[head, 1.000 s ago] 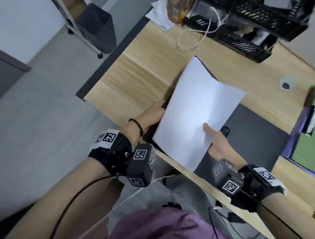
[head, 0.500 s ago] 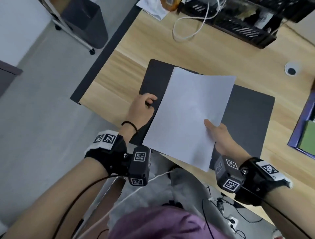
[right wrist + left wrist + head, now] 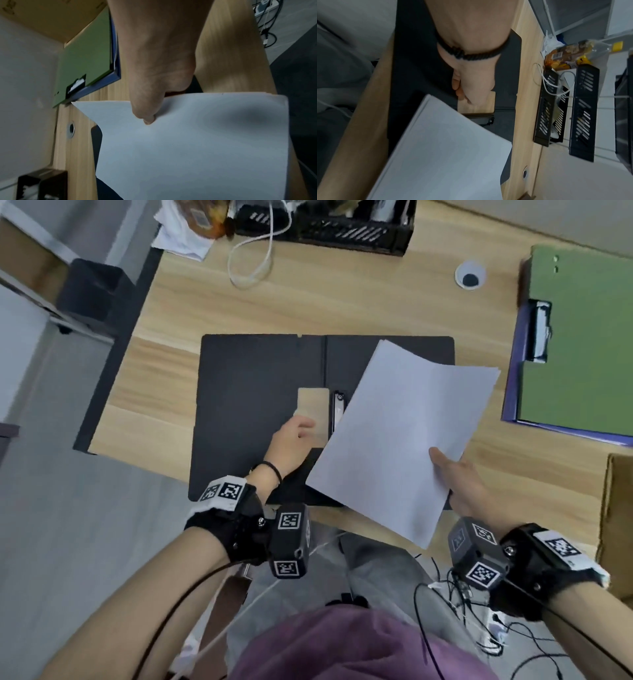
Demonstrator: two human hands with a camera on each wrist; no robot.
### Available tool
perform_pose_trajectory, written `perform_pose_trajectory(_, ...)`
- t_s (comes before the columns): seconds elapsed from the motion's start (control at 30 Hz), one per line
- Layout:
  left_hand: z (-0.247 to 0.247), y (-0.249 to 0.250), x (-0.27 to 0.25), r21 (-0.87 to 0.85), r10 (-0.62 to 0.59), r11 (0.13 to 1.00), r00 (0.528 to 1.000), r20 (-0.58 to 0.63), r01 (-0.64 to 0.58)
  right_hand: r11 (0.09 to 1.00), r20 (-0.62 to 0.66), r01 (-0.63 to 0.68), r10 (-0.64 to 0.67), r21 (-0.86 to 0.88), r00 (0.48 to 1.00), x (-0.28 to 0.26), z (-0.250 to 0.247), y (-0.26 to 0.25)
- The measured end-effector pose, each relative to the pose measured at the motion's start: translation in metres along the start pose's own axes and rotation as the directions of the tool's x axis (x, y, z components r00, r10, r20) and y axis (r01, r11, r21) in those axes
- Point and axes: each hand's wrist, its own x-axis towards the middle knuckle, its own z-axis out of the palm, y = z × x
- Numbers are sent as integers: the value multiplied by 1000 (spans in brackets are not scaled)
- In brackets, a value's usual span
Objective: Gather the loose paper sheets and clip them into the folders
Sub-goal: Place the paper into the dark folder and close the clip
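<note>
Over open black folder (image 3: 253, 392) at near edge of desk (image 3: 342, 302): right hand (image 3: 459, 484) pinches paper sheets (image 3: 404, 433); left hand (image 3: 291, 440) touches folder beside clip (image 3: 338, 412), grip unclear.

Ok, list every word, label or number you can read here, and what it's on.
Nothing legible.
Clear plastic bottle with yellow cap: orange label and barcode, too blurred.
Brown cardboard box: dark print, too blurred.
Black wrist cameras: square black-and-white code markers, no letters.
White paper sheets: blank.

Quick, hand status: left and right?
Left hand: fingers curled on the black folder's tan clip plate, apparently gripping it.
Right hand: pinching the paper sheets.
</note>
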Motion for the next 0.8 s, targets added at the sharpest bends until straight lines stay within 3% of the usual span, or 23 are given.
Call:
perform_pose_trajectory(0.1, 7, 9, 4, 120, -10, 993, 1000, -27, 13, 1000, -36, -14, 14, -9, 999, 1, -25, 8)
perform_pose_trajectory(0.2, 14, 18, 9, 265, -36, 963, 998, -56, 50, 1000, 13, 18, -18, 11, 1000, -3, -39, 12)
perform_pose_trajectory(0.37, 23, 29, 15, 386, -16, 921, 996, -86, 48, 989, 108, 71, -58, -129, 992, -7, -46, 8)
perform_pose_trajectory(0.53, 29, 30, 17, 419, -11, 905, 990, -141, 70, 946, 107, 96, -66, -310, 992, 0, -33, -9)
perform_pose_trajectory(0.8, 27, 27, 21, 436, 0, 896, 984, -176, 78, 940, 96, 111, -83, -324, 992, 10, -29, -20)
